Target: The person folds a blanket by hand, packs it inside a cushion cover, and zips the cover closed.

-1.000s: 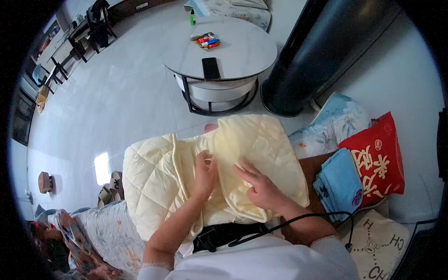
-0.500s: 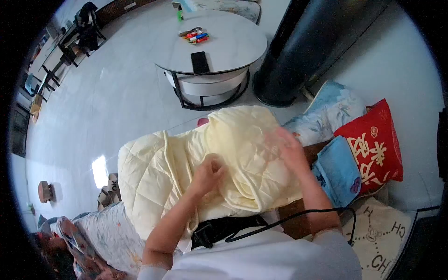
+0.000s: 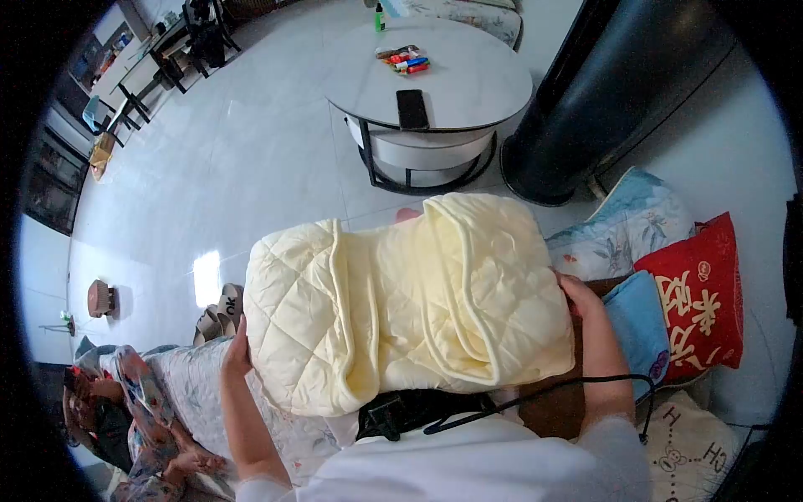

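Note:
A pale yellow quilt (image 3: 401,301) lies across my lap, its left and right ends folded in toward the middle. Diamond stitching and piped edges show on both folded ends, and a gap separates them. My left hand (image 3: 238,347) grips the quilt's left side, its fingers mostly hidden behind the fabric. At the opposite end, my right hand (image 3: 577,293) holds the right side, the fingertips tucked out of sight against the cloth.
A round table (image 3: 468,79) holds a phone (image 3: 411,110), several markers (image 3: 410,64) and a green bottle (image 3: 379,18). Right of me are a red cushion (image 3: 703,301) and blue cloth (image 3: 636,318). Slippers (image 3: 219,314) lie left; another person (image 3: 146,418) sits lower left.
Both hands have moved outward from the top of the quilt to its two sides. The right folded end now lies flatter and neater. The view has shifted left.

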{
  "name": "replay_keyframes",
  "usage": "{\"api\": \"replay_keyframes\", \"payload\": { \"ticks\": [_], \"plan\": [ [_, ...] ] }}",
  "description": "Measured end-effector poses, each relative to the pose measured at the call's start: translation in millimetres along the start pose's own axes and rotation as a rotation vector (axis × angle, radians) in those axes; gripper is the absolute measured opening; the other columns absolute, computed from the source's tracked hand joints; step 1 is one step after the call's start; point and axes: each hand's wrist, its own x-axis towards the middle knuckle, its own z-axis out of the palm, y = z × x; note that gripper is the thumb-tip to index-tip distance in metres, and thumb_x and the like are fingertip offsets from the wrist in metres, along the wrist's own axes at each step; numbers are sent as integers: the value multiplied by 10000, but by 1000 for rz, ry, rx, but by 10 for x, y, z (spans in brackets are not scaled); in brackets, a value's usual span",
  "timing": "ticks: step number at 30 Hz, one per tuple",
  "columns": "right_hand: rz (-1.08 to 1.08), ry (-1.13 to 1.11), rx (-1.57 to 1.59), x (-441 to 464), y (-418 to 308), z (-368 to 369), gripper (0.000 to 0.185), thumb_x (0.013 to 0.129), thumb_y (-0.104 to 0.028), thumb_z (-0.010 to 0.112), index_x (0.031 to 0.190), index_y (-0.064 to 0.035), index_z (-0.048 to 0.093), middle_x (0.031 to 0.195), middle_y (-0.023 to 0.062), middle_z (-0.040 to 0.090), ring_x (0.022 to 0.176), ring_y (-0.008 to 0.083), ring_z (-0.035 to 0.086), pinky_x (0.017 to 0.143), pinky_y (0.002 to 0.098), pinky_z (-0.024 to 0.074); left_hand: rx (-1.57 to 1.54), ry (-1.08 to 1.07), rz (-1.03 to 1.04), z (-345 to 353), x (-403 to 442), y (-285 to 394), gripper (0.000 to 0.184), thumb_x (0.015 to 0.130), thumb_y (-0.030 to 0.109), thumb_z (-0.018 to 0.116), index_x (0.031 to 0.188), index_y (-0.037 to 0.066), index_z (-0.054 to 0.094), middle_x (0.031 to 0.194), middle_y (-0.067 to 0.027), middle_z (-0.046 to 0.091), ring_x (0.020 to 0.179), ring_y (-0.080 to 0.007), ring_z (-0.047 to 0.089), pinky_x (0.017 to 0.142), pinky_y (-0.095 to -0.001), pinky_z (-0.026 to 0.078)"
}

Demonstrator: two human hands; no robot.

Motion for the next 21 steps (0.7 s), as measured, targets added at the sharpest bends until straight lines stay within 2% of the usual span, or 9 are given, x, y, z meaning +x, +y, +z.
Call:
{"api": "replay_keyframes", "payload": {
  "ticks": [4,5,7,9,11,15,19,20,21],
  "plan": [
    [-87,-102,6,-262,-251,37,553,841,-414,632,1234,-32,558,1129,106,617,976,221,598,831,340,477,79,-85,183,-63,-160,-12,678,909,589,415,1374,96,420,1329,-88,511,1164,-222,532,961,-370,446],
    [-89,-101,4,-271,-317,2,553,841,-414,632,1234,-32,558,1129,106,617,976,221,598,831,340,477,84,-37,207,12,-246,109,644,909,545,444,1354,80,438,1286,-96,539,1109,-228,561,928,-368,466],
    [-263,-121,-133,-248,-504,-95,514,848,-401,628,1198,-27,580,1082,104,636,923,207,615,796,328,491,96,61,252,511,-585,473,575,910,457,504,1314,48,475,1199,-113,596,1001,-241,617,862,-365,505],
    [-327,-179,-150,-535,-887,41,496,837,-358,642,1193,-19,576,1054,95,641,871,188,624,761,305,502,351,76,232,243,-429,795,516,867,348,588,1259,20,516,1134,-118,619,950,-234,628,805,-348,519],
    [-471,-69,-260,-979,-1321,487,469,824,-304,641,1175,0,575,1017,88,649,846,178,628,752,299,505,479,134,512,1058,-670,1036,465,805,255,657,1180,2,556,1047,-108,631,886,-202,619,757,-332,510],
    [-692,-190,-165,-1332,-1838,1229,447,792,-231,645,1135,46,571,980,109,651,806,174,632,728,312,510,908,229,784,2342,-1125,1549,364,761,187,684,1060,9,576,922,-82,617,788,-161,574,726,-328,490],
    [-760,-227,56,-1464,-2158,1926,424,787,-220,642,1093,64,571,909,133,652,733,200,642,636,318,524,1401,315,1186,3230,-1391,1808,307,779,155,666,1046,46,564,899,-128,648,770,-233,639,702,-368,511],
    [-779,-336,97,-1739,-2217,2093,404,800,-209,619,1091,64,555,888,138,649,746,217,649,578,328,532,1399,330,1188,3335,-1444,1845,307,779,155,666,1046,46,564,899,-128,648,770,-233,639,702,-368,511],
    [-769,-428,181,-1749,-2201,2229,401,808,-181,591,1117,65,520,934,164,638,772,256,654,566,363,566,1567,329,1430,3415,-1497,1877,294,779,161,665,1036,59,563,904,-125,638,781,-266,636,699,-383,509]
  ]
}}
